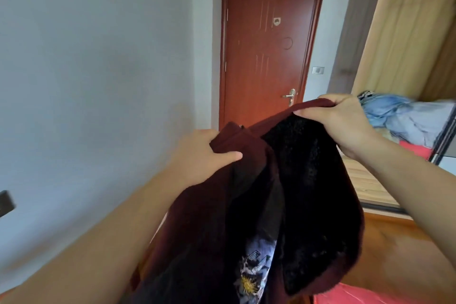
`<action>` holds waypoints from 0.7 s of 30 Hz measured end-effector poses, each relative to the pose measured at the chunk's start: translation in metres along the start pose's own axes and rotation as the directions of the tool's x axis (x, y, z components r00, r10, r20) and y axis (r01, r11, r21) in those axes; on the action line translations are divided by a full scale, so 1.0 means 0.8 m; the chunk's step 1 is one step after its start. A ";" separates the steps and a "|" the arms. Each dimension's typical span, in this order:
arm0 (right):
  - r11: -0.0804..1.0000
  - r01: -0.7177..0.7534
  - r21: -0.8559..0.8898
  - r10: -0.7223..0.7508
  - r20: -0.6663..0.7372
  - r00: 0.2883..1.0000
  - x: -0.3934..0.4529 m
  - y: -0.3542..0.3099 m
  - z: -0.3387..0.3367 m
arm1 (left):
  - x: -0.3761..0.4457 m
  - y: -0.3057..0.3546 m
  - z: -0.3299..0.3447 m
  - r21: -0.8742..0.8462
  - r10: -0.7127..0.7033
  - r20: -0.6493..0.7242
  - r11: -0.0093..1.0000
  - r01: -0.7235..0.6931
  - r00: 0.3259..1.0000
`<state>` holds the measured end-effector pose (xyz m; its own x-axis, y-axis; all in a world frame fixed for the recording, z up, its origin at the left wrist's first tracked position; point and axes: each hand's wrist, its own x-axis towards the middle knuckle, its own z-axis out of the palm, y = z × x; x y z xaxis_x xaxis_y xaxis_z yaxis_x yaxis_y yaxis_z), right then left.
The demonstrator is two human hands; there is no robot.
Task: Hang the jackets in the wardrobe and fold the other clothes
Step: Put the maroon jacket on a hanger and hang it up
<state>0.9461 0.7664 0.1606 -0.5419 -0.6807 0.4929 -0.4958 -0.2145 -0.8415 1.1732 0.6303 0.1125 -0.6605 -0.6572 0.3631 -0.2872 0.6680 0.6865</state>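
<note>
meanwhile both hands, left hand [199, 155] and right hand [338, 118], pinch the maroon jacket [222, 217] unhung, left of the wardrobe [407, 32]; clothes pile [404, 118] unfolded.

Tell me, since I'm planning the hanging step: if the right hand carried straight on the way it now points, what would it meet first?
The right hand points left and away, gripping the maroon jacket. Beyond its fingers, likely the brown door near its handle; depth is unclear.

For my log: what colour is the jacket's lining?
Black and fuzzy, inside the dark red jacket; seen in the head view.
</note>
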 end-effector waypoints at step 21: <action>0.922 -0.159 -0.352 0.242 0.204 0.949 -0.090 0.268 -0.178 | 0.183 0.163 0.265 -0.847 0.045 0.444 0.347 0.402 0.895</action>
<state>0.7820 0.8694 -0.0237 -0.4956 -0.8404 0.2191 -0.6099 0.1572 -0.7767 0.8920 0.6953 0.1213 -0.9119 -0.4031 0.0767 0.2224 -0.3284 0.9180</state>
